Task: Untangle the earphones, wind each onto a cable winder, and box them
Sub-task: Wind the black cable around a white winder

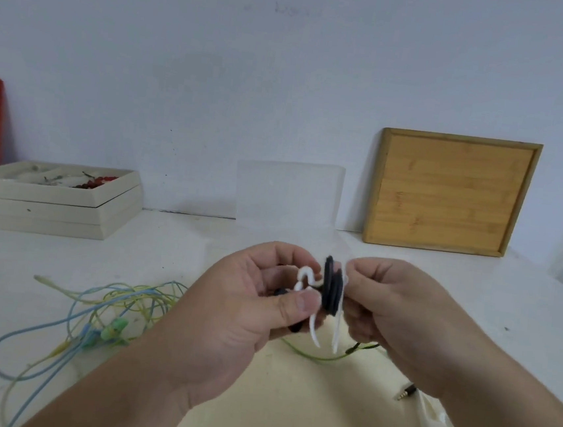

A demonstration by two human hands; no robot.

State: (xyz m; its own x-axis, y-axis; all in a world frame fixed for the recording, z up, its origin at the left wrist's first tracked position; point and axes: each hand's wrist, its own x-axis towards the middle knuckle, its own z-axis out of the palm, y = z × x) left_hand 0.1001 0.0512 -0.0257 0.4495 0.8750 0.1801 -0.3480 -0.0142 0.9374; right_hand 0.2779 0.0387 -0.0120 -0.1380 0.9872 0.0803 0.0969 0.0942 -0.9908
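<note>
Head view, left hand (247,299) and right hand (398,310) pinching white cable winder (306,276), black earphone cable (331,287) coiled round it

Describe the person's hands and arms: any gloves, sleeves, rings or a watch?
Left hand and right hand are bare: no gloves, no rings on the fingers that show. The forearms carry no sleeve, watch or band in view. The left thumbnail is cut short.

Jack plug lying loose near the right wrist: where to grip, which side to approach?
Pinch the jack plug by its dark barrel, not the gold tip, from above, pinching across its sides: it lies flat on the table, tip toward lower left, rear end close beside the right forearm.
</note>
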